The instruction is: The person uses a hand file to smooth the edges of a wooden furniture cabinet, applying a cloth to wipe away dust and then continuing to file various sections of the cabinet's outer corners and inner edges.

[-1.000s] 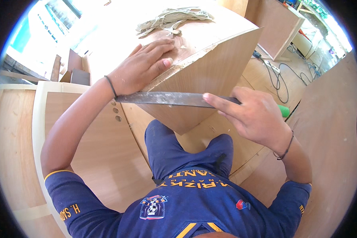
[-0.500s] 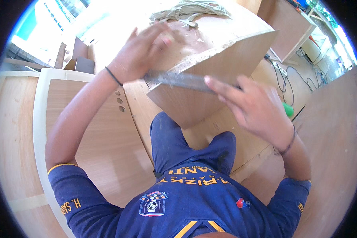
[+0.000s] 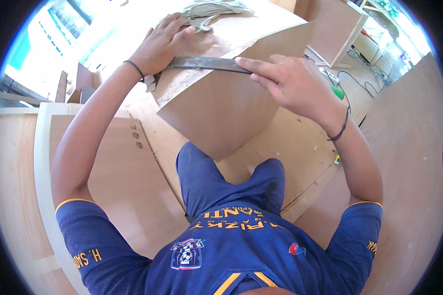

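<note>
A long, flat, dark grey metal file (image 3: 202, 63) lies across the pale, rough edge of a wood-faced panel (image 3: 231, 108). My right hand (image 3: 300, 83) grips the file's right end, its index finger stretched along the metal. Beyond the panel's left part is my left hand (image 3: 162, 46), palm down with fingers stretched forward and a little apart. The file's left end meets the base of this hand and is partly hidden there. A small dark and pale scrap (image 3: 151, 82) shows below the left wrist, too unclear to name.
A heap of pale cloth or cord (image 3: 214, 11) lies on the bright surface ahead. On the left stands a wooden panel with several round holes (image 3: 137, 136). A large brown board (image 3: 403, 162) rises on the right. Cables (image 3: 357, 83) and a green object (image 3: 337, 92) lie beyond my right hand.
Both hands and the file have moved forward and slightly left along the panel edge. The panel appears higher and further left in view. My right hand keeps its grip on the file.
</note>
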A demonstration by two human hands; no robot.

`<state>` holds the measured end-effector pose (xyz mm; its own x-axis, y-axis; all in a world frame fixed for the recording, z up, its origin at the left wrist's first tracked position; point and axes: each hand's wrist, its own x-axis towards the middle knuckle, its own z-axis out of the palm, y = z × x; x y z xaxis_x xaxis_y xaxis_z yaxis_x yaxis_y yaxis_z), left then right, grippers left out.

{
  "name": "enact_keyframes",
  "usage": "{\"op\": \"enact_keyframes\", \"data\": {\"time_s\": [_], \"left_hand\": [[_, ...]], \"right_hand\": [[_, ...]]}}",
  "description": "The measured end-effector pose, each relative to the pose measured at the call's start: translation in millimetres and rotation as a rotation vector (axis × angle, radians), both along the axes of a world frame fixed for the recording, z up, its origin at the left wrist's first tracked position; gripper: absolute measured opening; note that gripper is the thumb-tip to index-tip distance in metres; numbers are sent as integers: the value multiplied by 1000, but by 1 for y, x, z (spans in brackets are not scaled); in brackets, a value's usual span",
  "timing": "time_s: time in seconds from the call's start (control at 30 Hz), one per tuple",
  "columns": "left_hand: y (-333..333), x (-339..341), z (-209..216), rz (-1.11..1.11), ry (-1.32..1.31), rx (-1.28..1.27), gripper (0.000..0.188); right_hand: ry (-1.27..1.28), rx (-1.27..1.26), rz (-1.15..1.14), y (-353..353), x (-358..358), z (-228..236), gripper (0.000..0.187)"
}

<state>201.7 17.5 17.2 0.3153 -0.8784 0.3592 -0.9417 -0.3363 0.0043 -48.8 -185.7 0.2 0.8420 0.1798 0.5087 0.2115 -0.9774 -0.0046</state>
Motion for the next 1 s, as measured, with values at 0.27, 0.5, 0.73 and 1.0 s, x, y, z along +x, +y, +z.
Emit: {"op": "enact_keyframes", "data": {"time_s": [0.27, 0.5, 0.73, 1.0], "left_hand": [[-22, -53, -1, -41, -55, 14, 58], [-20, -4, -3, 29, -180, -71, 63], [-53, -63, 7, -115, 17, 44, 58], [-58, -46, -2, -55, 19, 17, 58]], "right_hand": [[96, -13, -22, -25, -48, -9, 44], [-41, -78, 96, -48, 17, -4, 37], [29, -36, 69, -75, -39, -6, 39], [-76, -76, 142, -94, -4, -12, 31]]}}
